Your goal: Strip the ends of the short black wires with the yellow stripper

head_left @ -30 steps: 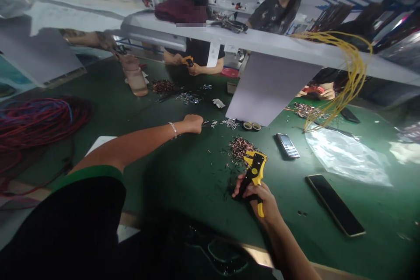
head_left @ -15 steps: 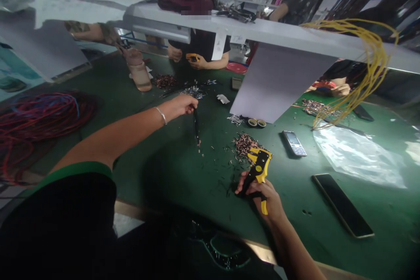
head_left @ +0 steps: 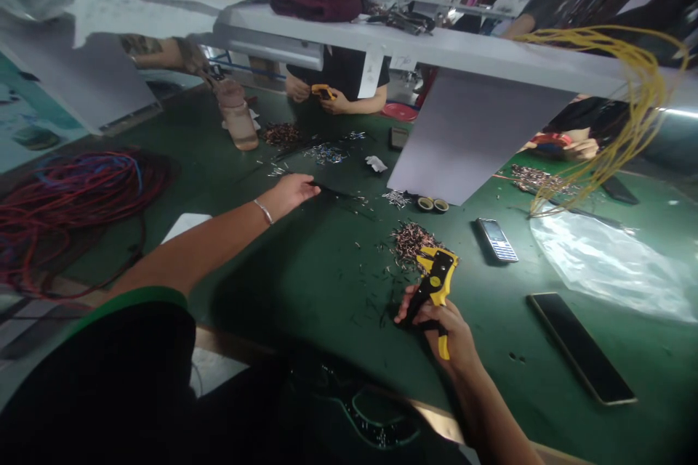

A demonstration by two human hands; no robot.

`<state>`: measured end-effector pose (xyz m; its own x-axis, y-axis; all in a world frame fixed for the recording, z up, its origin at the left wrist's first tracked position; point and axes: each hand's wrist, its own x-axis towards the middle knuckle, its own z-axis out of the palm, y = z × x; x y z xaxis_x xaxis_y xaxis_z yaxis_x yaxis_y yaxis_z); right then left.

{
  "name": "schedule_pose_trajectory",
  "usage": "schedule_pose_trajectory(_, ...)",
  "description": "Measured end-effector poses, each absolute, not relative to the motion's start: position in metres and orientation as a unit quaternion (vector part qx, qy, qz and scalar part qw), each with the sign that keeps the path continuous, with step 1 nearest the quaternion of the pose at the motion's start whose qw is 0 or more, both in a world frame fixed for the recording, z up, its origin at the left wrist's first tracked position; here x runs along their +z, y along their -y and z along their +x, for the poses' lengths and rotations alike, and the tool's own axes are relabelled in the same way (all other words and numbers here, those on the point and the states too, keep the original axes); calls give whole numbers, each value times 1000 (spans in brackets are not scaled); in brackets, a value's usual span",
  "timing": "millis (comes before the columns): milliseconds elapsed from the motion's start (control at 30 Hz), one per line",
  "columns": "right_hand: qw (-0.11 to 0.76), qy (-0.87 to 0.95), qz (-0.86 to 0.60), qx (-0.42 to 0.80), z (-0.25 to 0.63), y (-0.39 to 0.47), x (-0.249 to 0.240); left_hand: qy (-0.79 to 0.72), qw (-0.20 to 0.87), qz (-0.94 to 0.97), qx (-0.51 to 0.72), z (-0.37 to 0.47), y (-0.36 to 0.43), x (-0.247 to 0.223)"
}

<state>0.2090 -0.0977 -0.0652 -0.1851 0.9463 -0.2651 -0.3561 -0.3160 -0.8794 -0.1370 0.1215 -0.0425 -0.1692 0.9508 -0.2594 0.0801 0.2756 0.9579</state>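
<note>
My left hand is closed on the near ends of some thin black wires, which stretch to the right low over the green table. In my right hand is a yellow and black wire stripper, its head tilted up beside a pile of small copper-coloured pieces. Small silvery pieces and two round rolls lie behind that pile. A scatter of blue and silver terminals is beyond my left hand.
Red and blue wire coils lie at the left, a bottle at the back. On the right are a keypad phone, a dark phone and a plastic bag. Yellow wires hang from the shelf. Other people work behind.
My left hand has moved left and slightly down. The black wires hung down from it and now stretch to the right. My right hand keeps its hold on the stripper.
</note>
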Motion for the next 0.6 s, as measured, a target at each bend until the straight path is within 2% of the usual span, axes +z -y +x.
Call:
schedule_pose_trajectory(133,473,354,-433,681,208,98,-64,-638,505,461,355,-131,-105,-53)
schedule_pose_trajectory(267,472,358,-434,679,209,98,-67,-654,433,541,305,-121,-98,-57)
schedule_pose_trajectory(400,470,353,-432,684,209,97,-67,-639,317,642,281,-110,-98,-55)
schedule_pose_trajectory(467,471,349,-430,686,209,97,-66,-598,226,731,238,-104,-99,-53)
schedule_pose_trajectory(600,477,344,-426,688,209,98,-67,-516,0,856,23,-98,-111,-51)
